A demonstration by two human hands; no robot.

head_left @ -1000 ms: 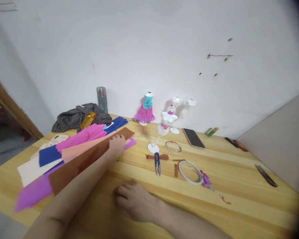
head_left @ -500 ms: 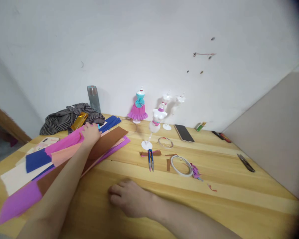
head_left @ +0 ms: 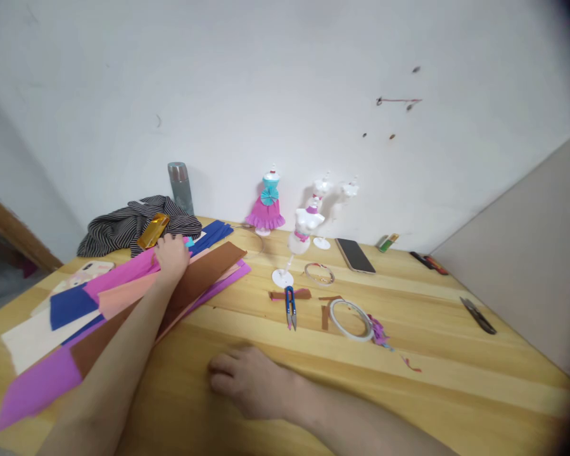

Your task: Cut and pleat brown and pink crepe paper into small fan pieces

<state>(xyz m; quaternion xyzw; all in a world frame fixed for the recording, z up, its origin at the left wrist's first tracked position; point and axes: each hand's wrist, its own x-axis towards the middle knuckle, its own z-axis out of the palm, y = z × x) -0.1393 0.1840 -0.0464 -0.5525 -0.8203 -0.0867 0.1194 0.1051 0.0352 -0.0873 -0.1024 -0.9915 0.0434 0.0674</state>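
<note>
My left hand (head_left: 171, 258) reaches across a pile of coloured crepe paper. Its fingers are curled over the pink crepe paper (head_left: 126, 272) near the far end of the pile, and their tips are partly hidden. Under my forearm lies a long brown sheet (head_left: 202, 272), beside peach, white, blue and purple sheets (head_left: 40, 392). My right hand (head_left: 251, 383) rests on the wooden table with its fingers curled in, and nothing shows in it. Beyond it lie blue-handled thread snips (head_left: 291, 308) and a white dress-form stand (head_left: 306, 231) with purple strips at neck and waist.
Against the wall stand a form in a pink skirt (head_left: 266, 212), more white forms (head_left: 321, 190) and a flask (head_left: 180, 188). A striped cloth (head_left: 118, 228) lies left. Rightward are tape rings (head_left: 351, 320), a phone (head_left: 355, 255), paper scraps (head_left: 380, 329) and a dark-handled cutting tool (head_left: 477, 315).
The view has shifted slightly, so the items on the table sit a little farther right in the picture. Both hands stay in nearly the same places.
</note>
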